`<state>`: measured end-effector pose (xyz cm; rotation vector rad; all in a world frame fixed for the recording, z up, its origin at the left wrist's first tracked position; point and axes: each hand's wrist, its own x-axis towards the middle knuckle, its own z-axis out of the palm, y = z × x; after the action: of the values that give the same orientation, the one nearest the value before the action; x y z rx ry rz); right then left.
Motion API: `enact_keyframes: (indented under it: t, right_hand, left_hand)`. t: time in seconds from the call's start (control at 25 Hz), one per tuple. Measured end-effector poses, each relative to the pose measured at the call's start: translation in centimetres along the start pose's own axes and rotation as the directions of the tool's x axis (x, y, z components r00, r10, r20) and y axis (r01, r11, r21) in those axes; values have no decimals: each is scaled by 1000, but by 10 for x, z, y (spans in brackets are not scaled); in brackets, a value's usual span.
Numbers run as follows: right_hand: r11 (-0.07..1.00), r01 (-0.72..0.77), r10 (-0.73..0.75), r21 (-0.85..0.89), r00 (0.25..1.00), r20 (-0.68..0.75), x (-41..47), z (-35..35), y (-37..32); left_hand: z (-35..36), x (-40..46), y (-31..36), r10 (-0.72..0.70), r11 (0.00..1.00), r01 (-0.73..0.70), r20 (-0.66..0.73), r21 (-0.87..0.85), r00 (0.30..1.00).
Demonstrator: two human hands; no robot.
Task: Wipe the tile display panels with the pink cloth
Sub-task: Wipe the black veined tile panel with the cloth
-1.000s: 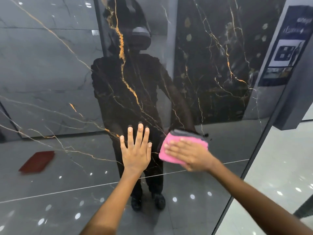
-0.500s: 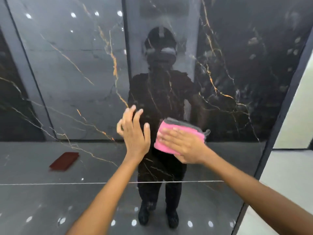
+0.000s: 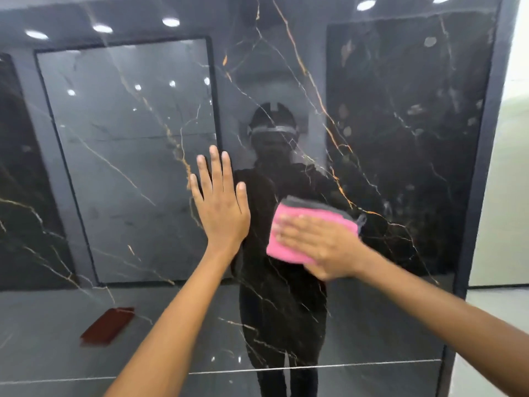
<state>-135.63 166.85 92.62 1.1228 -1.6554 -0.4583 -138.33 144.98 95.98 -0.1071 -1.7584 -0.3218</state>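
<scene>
**Cloth at mid-panel, most of the surface still to cover**

The pink cloth [image 3: 309,229], folded with a grey edge on top, sits right of the frame's centre, pressed flat against the tile display panel [image 3: 400,138] by the right hand [image 3: 323,247] with straight fingers. The left hand [image 3: 220,207], fingers spread and holding nothing, rests flat on the panel beside it. Judging by the cloth's position, wiping is under way; upper and lower areas likely remain. The glossy black, gold-veined surface mirrors ceiling lights and facing panels; pale floor shows lower right.
</scene>
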Motion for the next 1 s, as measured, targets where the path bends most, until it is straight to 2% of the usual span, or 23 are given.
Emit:
enact_keyframes:
  t: [0.04, 0.08, 0.16, 0.2, 0.24, 0.28, 0.32, 0.36, 0.4, 0.48, 0.52, 0.56, 0.6, 0.64, 0.68, 0.72, 0.76, 0.8, 0.84, 0.88, 0.92, 0.96, 1.0]
  right_hand:
    - [997, -61, 58, -42, 996, -71, 12, -11, 28]
    - [975, -213, 200, -68, 967, -159, 27, -25, 62]
    - [835, -549, 505, -49, 798, -329, 53, -57, 128]
    - [764, -645, 604, 13, 708, -366, 63, -65, 140]
    - [729, -682, 642, 48, 659, -393, 68, -63, 135]
    - [753, -657, 618, 35, 688, -380, 66, -50, 116]
    - [832, -554, 517, -12, 785, -342, 59, -34, 87]
    - [926, -372, 346, -64, 905, -247, 48, -17, 50]
    - [985, -152, 142, -86, 983, -119, 35, -6, 17]
    - [990, 131, -126, -53, 988, 93, 24, -6, 4]
    - [985, 159, -153, -71, 985, 84, 33, -13, 28]
    - [991, 56, -58, -122, 998, -16, 48, -23, 59]
    - [974, -163, 146, -160, 983, -114, 65, -38, 97]
    - [902, -395, 355, -174, 908, -224, 81, -58, 133]
    - [828, -551, 503, -107, 813, -294, 93, -76, 156]
    - [768, -640, 592, -28, 726, -351, 98, -82, 161]
    - [764, -646, 604, 0, 714, -354, 96, -75, 151]
    - [824, -566, 526, -33, 785, -326, 90, -63, 128]
    - [917, -393, 368, -69, 899, -238, 80, -48, 98]
    - [984, -156, 144, -90, 982, -121, 69, -37, 69]
    - [997, 28, -28, -78, 1000, 5, 62, -34, 55]
    - [983, 150, -141, -107, 986, 88, 63, -40, 62]
    - [971, 190, -178, -147, 980, 86, 71, -49, 87]
  left_hand:
    - [0, 0, 0, -1, 1000, 1, -1, 1, 1000]
    - [1, -1, 0, -1, 1000, 1, -2, 1, 1000]
    - [2, -4, 0, 6, 1000, -6, -3, 2, 1000]
    - [2, -3, -1, 8, 1000, -8, -4, 7, 1000]
    - [2, -2, -1, 7, 1000, -7, -3, 8, 1000]
    - [2, -1, -1, 7, 1000, -7, -5, 8, 1000]
    - [1, -1, -1, 10, 1000, -10, -10, 6, 1000]
    - [1, -1, 0, 14, 1000, -14, -18, 4, 1000]
    - [2, -2, 0, 15, 1000, -15, -22, 3, 1000]
    - [3, -2, 0, 9, 1000, -9, -22, 0, 1000]
    - [3, -3, 0, 9, 1000, -9, -27, -2, 1000]
    - [3, -3, -1, 9, 1000, -9, -28, -1, 1000]
    - [3, -2, -1, 9, 1000, -9, -26, 3, 1000]
    - [3, -1, -1, 7, 1000, -7, -25, 5, 1000]
    - [2, 0, 0, 3, 1000, -3, -28, -4, 1000]
    - [1, 0, 1, -6, 1000, 5, -33, -28, 999]
    - [-2, 1, 4, -24, 998, 21, -39, -64, 999]
    - [-7, 6, 7, -55, 993, 49, -52, -109, 997]
    - [-12, 15, 11, -93, 984, 80, -76, -159, 993]
    - [-19, 29, 15, -124, 973, 100, -104, -209, 987]
    - [-25, 49, 19, -128, 965, 94, -128, -244, 983]
    - [-31, 73, 23, -104, 965, 64, -151, -253, 983]
    - [-36, 101, 26, -72, 968, 28, -171, -248, 983]
